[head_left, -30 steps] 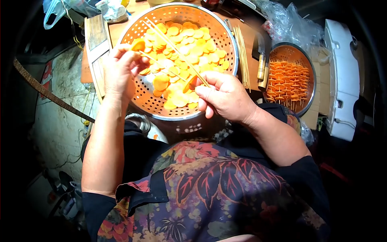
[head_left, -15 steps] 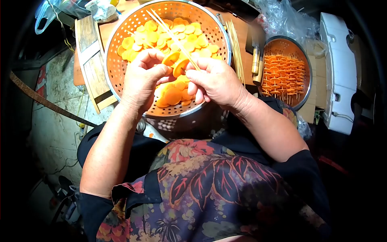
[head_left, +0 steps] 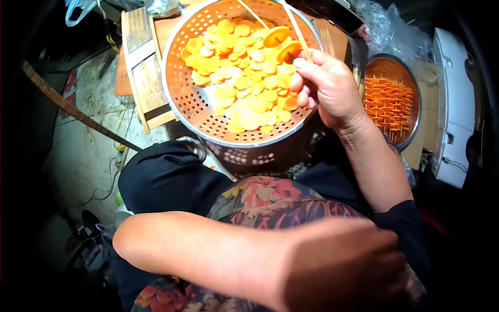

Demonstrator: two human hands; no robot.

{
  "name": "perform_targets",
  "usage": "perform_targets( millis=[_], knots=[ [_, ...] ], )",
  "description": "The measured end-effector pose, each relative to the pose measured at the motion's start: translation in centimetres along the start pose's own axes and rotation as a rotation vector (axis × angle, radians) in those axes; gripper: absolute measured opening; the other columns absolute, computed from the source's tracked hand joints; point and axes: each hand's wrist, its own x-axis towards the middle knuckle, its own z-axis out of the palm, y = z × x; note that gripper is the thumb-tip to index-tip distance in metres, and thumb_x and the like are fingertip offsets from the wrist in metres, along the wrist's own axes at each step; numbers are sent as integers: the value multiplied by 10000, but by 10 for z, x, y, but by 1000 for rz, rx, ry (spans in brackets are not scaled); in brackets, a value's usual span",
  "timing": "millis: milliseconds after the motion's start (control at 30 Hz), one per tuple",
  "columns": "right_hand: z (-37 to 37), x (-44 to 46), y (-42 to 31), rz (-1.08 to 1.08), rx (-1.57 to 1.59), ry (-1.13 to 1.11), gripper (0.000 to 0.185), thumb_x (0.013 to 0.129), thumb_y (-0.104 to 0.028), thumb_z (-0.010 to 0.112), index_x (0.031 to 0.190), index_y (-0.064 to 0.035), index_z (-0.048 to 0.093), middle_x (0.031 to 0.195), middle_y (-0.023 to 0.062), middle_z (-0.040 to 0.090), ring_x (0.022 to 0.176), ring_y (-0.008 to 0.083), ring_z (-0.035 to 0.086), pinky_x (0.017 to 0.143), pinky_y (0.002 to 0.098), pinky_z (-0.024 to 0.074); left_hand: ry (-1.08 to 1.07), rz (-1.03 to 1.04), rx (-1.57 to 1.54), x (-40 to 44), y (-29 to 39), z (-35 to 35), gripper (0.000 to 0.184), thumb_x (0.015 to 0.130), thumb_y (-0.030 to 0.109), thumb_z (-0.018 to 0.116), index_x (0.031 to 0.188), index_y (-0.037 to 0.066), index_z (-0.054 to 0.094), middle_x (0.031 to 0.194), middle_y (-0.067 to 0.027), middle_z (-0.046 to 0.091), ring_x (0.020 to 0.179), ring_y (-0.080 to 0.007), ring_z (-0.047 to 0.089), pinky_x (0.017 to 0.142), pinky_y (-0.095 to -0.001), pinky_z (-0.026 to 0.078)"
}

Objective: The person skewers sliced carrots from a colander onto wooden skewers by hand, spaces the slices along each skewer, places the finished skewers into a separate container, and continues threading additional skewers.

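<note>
Over the right side of the perforated metal colander (head_left: pixel 179 101), my right hand (head_left: pixel 330 86) is closed on thin wooden skewers (head_left: pixel 295 23). Two round orange slices (head_left: pixel 289 52), apparently carrot, are threaded on one skewer beside its fingertips. Many loose carrot slices (head_left: pixel 249 86) lie heaped in the colander below. My left hand (head_left: pixel 348 260) is drawn across my body in front of the floral top (head_left: pixel 265 192). It is smeared by motion and in shadow, so its fingers and anything in them cannot be made out.
A second metal bowl (head_left: pixel 382 65) at the right holds several rows of skewered orange slices (head_left: pixel 387 106). A wooden slicer board (head_left: pixel 145 78) leans left of the colander. Clear plastic bags (head_left: pixel 390 28) and a white foam piece (head_left: pixel 451 109) lie at the right.
My left hand has left the slices and swung down and across my body to the right. My right hand keeps the skewers. The camera view has shifted.
</note>
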Motion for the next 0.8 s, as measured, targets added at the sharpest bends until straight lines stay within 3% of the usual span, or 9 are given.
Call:
perform_targets(
  millis=[33, 133, 233, 333, 467, 567, 633, 767, 800],
  knots=[
    [1, -1, -1, 0, 0, -8, 227, 949, -159, 484, 1078, 18, 547, 675, 20, 597, 454, 43, 523, 394, 129, 376, 1, -6, 10, 8, 9, -7, 300, 766, 227, 619, 1021, 70, 617, 912, -99, 632, 783, -238, 630, 650, -375, 513],
    [4, -4, 1, 3, -9, -24, 224, 951, -155, 480, 1074, 19, 549, 679, 26, 601, 454, 45, 526, 398, 130, 379, -422, 46, 107, 17, 21, -9, 350, 773, 332, 584, 1070, 146, 593, 1059, -89, 593, 1122, -243, 476, 856, -435, 417],
    [-1, -9, -2, 19, -9, -31, 218, 953, -150, 478, 1068, 19, 555, 687, 37, 608, 462, 48, 535, 403, 131, 382, 357, 167, 253, 17, 11, 29, 286, 811, 253, 547, 1041, 96, 611, 971, -86, 606, 1069, -257, 520, 841, -389, 433],
    [-3, -11, -4, 14, -15, -29, 208, 949, -154, 485, 1043, 16, 558, 694, 41, 611, 464, 49, 537, 408, 134, 389, 107, 151, 53, 5, 10, 4, 249, 814, 217, 548, 971, 44, 633, 969, -97, 620, 1030, -277, 552, 823, -415, 457],
    [-7, -15, -12, -13, 2, -44, 166, 947, -163, 487, 944, -13, 559, 708, 39, 616, 483, 41, 538, 416, 129, 390, 145, 100, 155, -20, 17, -26, 247, 803, 190, 587, 969, 15, 641, 1075, -118, 624, 1126, -294, 537, 948, -473, 441],
    [-13, -13, -14, -61, -36, -20, 173, 948, -163, 487, 955, -8, 563, 700, 36, 615, 483, 45, 542, 414, 133, 390, 266, -340, 648, -35, -5, -110, 190, 830, -14, 489, 965, -52, 618, 883, -144, 644, 770, -187, 619, 731, -313, 511],
    [-14, -11, -15, -87, -23, -23, 176, 947, -162, 487, 963, -5, 564, 697, 34, 615, 481, 46, 543, 416, 135, 390, 458, -727, 763, -42, -41, -136, 229, 815, -11, 467, 993, -45, 606, 905, -112, 649, 776, -164, 609, 746, -267, 493],
    [-16, -12, -16, -104, -47, -29, 171, 947, -164, 485, 947, -13, 565, 701, 35, 617, 480, 46, 544, 420, 132, 391, 257, -1216, 739, -87, -119, -158, 305, 856, 75, 606, 1160, 50, 581, 1012, -84, 620, 914, -149, 588, 799, -277, 490],
    [-16, -12, -16, -108, -48, -40, 171, 947, -166, 483, 942, -15, 565, 703, 35, 618, 480, 46, 544, 421, 131, 391, 172, -1333, 731, -89, -126, -154, 396, 838, 78, 631, 1225, 103, 550, 1154, -134, 576, 969, -204, 595, 841, -310, 491]
  ],
)
